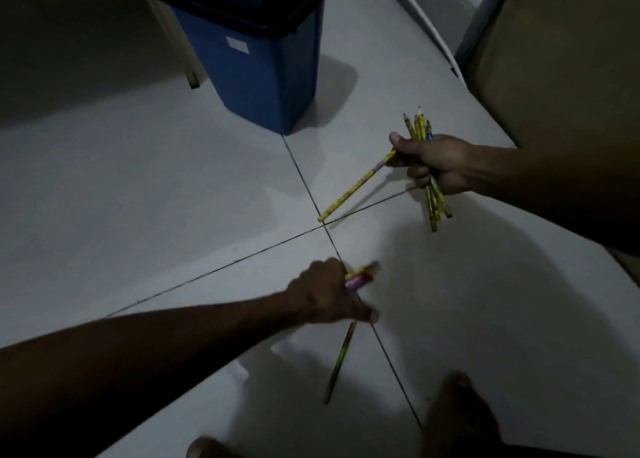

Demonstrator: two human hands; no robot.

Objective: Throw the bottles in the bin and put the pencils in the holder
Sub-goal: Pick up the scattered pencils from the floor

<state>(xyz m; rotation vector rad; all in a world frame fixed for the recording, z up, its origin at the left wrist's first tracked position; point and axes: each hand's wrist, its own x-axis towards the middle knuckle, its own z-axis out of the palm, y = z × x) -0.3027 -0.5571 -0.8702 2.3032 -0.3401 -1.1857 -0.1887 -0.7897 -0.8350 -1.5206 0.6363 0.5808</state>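
My right hand (434,163) is closed around a bundle of several yellow pencils (420,128), whose tips stick up above the fist and whose ends hang below it. One more yellow pencil (356,185) slants down-left from its thumb and forefinger. My left hand (329,293) grips a few pencils (360,275) low over the white tiled floor; one long pencil (341,360) trails down from it, blurred. A blue bin (256,66) with a dark swing lid stands at the top centre. No bottles and no holder are in view.
White floor tiles (138,197) with dark grout lines fill the view. A pale furniture leg (188,66) stands left of the bin. A brown cabinet side (561,59) rises at the right. My bare feet (457,412) show at the bottom edge.
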